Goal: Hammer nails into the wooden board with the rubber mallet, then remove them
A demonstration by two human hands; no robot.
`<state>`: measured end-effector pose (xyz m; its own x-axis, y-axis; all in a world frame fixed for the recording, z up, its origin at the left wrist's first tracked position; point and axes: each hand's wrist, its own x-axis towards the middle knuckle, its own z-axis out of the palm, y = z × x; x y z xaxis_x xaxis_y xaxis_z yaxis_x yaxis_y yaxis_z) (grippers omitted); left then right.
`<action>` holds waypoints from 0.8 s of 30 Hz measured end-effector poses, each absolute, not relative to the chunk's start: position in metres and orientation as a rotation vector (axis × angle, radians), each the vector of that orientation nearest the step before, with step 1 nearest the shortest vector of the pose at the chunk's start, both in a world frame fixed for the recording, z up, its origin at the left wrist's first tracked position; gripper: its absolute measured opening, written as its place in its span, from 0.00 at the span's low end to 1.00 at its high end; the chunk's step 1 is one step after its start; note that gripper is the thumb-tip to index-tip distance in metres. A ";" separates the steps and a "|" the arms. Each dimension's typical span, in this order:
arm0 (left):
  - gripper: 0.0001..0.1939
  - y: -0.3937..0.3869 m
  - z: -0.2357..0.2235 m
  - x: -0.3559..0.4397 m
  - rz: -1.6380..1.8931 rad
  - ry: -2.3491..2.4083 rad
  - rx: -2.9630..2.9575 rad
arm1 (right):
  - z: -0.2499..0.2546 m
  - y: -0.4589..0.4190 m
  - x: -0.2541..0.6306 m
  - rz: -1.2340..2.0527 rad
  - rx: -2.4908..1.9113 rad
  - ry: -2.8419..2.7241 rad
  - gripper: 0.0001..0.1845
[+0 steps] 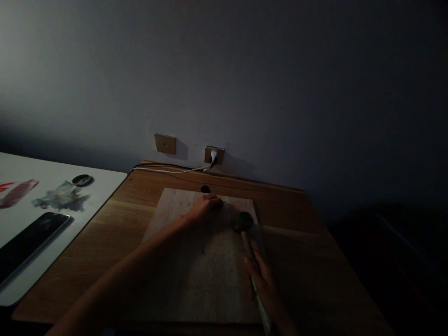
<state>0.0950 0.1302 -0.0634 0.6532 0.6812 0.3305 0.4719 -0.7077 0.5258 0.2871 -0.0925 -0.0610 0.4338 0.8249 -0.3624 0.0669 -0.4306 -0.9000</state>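
Spoon (244, 221) with dark round bowl and pale wooden handle, clenched in right hand (263, 280), bowl over far right corner of cutting board (210, 289). Left hand (205, 208) curled palm-down on board near far edge, contents hidden; small dark disc (205, 189) just beyond fingers. Board on wooden desk (105, 224), with strip of desk to its right. White mat (108, 179) with black phone (31, 247) at left. White plug (213, 156) in wall socket (219, 151) behind
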 end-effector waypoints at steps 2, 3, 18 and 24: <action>0.07 0.130 -0.063 0.095 0.750 0.896 2.461 | -0.058 -0.092 0.286 1.108 -1.812 -0.762 0.44; 0.06 0.129 -0.063 0.095 0.755 0.899 2.445 | -0.057 -0.091 0.285 1.131 -1.811 -0.763 0.45; 0.17 0.131 -0.070 0.095 0.789 0.932 2.308 | -0.029 -0.034 0.268 1.199 -1.586 -1.171 0.23; 0.20 0.129 -0.069 0.094 0.782 0.926 2.244 | -0.029 -0.027 0.265 1.187 -1.620 -1.250 0.23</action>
